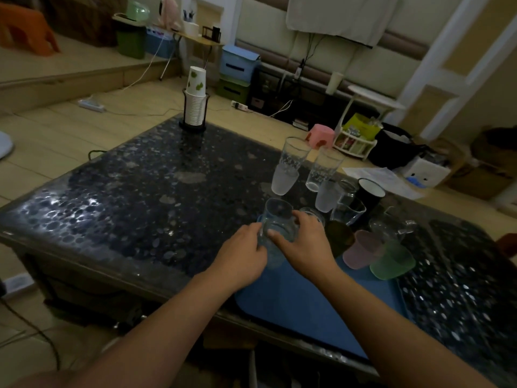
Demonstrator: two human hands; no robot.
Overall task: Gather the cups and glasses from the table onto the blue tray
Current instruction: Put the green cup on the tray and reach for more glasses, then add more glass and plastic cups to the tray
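A clear glass [277, 219] stands at the far left corner of the blue tray [313, 303]. My left hand [240, 256] grips its left side and my right hand [302, 247] curls round its right side. On the tray's far edge sit a pink cup [361, 250], a green cup [391, 261] and a dark cup [340, 238]. Behind them stand two tall patterned glasses [293, 155] [326, 166], each stacked in a frosted glass [284, 182], plus several clear tumblers [348, 211] and a black mug [370, 191].
The dark speckled table [134, 191] carries a rack of paper cups [194, 107] at its far corner. Papers [383, 177] lie at the table's right edge. On the floor beyond are a pink stool [320, 135], a white basket [354, 142] and cables.
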